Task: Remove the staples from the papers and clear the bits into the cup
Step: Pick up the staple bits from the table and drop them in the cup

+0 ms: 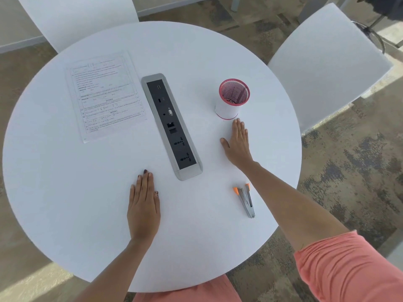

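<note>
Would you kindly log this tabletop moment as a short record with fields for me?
surface: round white table
papers: printed sheets, far left, flat
cup: pink-rimmed mesh cup, upright, right of the power strip
staple remover: orange-tipped tool, near right, untouched
left hand: flat on table, empty
right hand: flat, fingertips just short of the cup

Bright, even daylight — soft shadows, sharp focus, wide-angle bending at edges.
</note>
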Tool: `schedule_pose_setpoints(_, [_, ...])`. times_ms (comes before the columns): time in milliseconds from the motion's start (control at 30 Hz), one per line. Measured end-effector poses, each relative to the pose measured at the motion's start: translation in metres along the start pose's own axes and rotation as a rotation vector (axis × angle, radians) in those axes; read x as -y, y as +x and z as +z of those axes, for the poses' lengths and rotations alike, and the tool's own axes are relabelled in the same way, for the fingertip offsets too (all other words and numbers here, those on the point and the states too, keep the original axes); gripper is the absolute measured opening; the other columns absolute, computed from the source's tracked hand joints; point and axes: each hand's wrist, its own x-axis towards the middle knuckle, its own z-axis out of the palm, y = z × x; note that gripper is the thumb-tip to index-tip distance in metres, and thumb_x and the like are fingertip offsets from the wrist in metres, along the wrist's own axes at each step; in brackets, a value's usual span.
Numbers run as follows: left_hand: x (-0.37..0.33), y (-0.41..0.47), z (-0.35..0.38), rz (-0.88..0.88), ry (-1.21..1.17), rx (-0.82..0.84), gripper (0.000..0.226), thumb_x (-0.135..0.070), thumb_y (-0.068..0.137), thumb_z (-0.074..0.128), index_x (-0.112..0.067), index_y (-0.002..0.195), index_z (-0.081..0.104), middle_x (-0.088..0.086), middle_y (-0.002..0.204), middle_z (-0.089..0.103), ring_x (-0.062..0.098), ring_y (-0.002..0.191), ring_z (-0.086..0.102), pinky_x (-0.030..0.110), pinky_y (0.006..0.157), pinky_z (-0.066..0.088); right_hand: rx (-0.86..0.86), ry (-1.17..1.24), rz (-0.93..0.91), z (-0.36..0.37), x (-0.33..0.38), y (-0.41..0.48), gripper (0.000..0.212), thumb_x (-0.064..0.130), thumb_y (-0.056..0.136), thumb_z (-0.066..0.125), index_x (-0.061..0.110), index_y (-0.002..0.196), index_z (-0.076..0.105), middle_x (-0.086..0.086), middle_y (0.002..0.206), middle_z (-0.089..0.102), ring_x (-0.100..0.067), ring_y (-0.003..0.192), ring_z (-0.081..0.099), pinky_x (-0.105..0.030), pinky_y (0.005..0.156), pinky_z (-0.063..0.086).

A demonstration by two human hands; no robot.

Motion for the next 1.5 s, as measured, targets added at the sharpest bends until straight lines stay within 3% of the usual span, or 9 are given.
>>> schedule_pose_setpoints(167, [-0.001, 0.000, 0.000, 0.001, 0.000, 0.005, 0.051, -0.018, 0.105, 0.025, -0.001, 0.152, 0.028, 0.009, 0.161, 0.028, 0.024, 0.148, 0.027, 0.037, 0.124, 0.014, 0.013, 0.198, -0.089, -0.009, 0.005, -0.009, 0.062, -0.003, 0.087, 0.042, -0.003, 0.145, 0.019, -0.016, 0.154, 0.026, -0.028, 0.144, 0.020, -0.033, 0.119, 0.015])
schedule_pose_setpoints(267, [0.001, 0.000, -0.001, -0.003, 0.003, 0.014, 0.051, -0.019, 0.105, 0.023, -0.002, 0.153, 0.027, 0.008, 0.161, 0.026, 0.024, 0.149, 0.026, 0.037, 0.124, 0.014, -0.037, 0.336, -0.024, -0.017, 0.010, -0.011, 0.058, -0.011, 0.079, 0.034, 0.001, 0.135, 0.027, -0.013, 0.148, 0.035, -0.025, 0.136, 0.035, -0.027, 0.105, 0.031])
schedule_pose_setpoints(567, [-0.001, 0.000, -0.002, -0.007, 0.007, 0.017, 0.051, -0.020, 0.105, 0.021, -0.001, 0.152, 0.029, 0.009, 0.161, 0.029, 0.025, 0.148, 0.027, 0.034, 0.125, 0.011, -0.073, 0.210, -0.162, -0.013, 0.019, -0.006, 0.051, -0.009, 0.079, 0.032, 0.010, 0.127, 0.038, -0.006, 0.135, 0.054, -0.024, 0.122, 0.052, -0.035, 0.090, 0.048])
schedule_pose_setpoints(733, [-0.002, -0.001, -0.002, -0.003, 0.009, 0.012, 0.051, -0.020, 0.106, 0.020, -0.001, 0.152, 0.029, 0.010, 0.161, 0.028, 0.025, 0.148, 0.027, 0.037, 0.124, 0.014, -0.366, 0.060, 0.087, -0.001, 0.017, -0.015, 0.055, -0.009, 0.081, 0.037, -0.004, 0.135, 0.038, -0.019, 0.140, 0.044, -0.037, 0.134, 0.036, -0.047, 0.113, 0.029])
schedule_pose_setpoints(800, [-0.002, 0.000, -0.001, -0.003, 0.007, 0.012, 0.051, -0.020, 0.105, 0.021, -0.001, 0.152, 0.029, 0.010, 0.161, 0.028, 0.025, 0.149, 0.027, 0.038, 0.124, 0.015, -0.333, 0.065, 0.364, 0.007, 0.017, -0.020, 0.059, 0.010, 0.092, 0.043, -0.007, 0.145, 0.021, -0.023, 0.154, 0.021, -0.037, 0.145, 0.014, -0.045, 0.120, 0.009])
schedule_pose_setpoints(867, [-0.002, -0.001, -0.001, 0.001, 0.010, 0.010, 0.051, -0.019, 0.105, 0.022, -0.001, 0.152, 0.028, 0.010, 0.161, 0.028, 0.025, 0.149, 0.026, 0.039, 0.124, 0.016, -0.252, 0.098, 0.453, 0.016, 0.019, -0.025, 0.074, 0.028, 0.096, 0.046, -0.007, 0.148, 0.006, -0.022, 0.158, 0.003, -0.034, 0.148, 0.000, -0.042, 0.121, -0.001])
schedule_pose_setpoints(1133, [-0.002, -0.001, -0.001, -0.002, 0.013, 0.010, 0.051, -0.019, 0.105, 0.022, -0.001, 0.152, 0.029, 0.009, 0.161, 0.028, 0.025, 0.149, 0.026, 0.038, 0.124, 0.016, -0.169, -0.045, 0.168, 0.034, 0.047, -0.014, 0.075, 0.036, 0.097, 0.042, -0.006, 0.148, 0.007, -0.022, 0.158, 0.008, -0.034, 0.147, 0.006, -0.040, 0.122, 0.002])
schedule_pose_setpoints(1300, [-0.002, -0.001, -0.001, -0.001, 0.012, 0.002, 0.051, -0.019, 0.105, 0.022, -0.001, 0.152, 0.029, 0.009, 0.161, 0.028, 0.024, 0.149, 0.027, 0.038, 0.124, 0.015, -0.117, -0.048, -0.066, 0.032, 0.053, 0.001, 0.058, 0.006, 0.094, 0.040, -0.006, 0.147, 0.017, -0.020, 0.155, 0.021, -0.034, 0.145, 0.016, -0.040, 0.121, 0.009])
schedule_pose_setpoints(1500, [-0.002, -0.001, -0.001, 0.000, 0.004, -0.011, 0.050, -0.019, 0.105, 0.024, -0.001, 0.151, 0.031, 0.010, 0.160, 0.030, 0.025, 0.148, 0.029, 0.041, 0.123, 0.019, -0.088, -0.239, -0.227, 0.019, 0.047, -0.009, 0.067, -0.022, 0.082, 0.039, -0.006, 0.145, 0.026, -0.019, 0.151, 0.032, -0.035, 0.141, 0.028, -0.040, 0.114, 0.034])
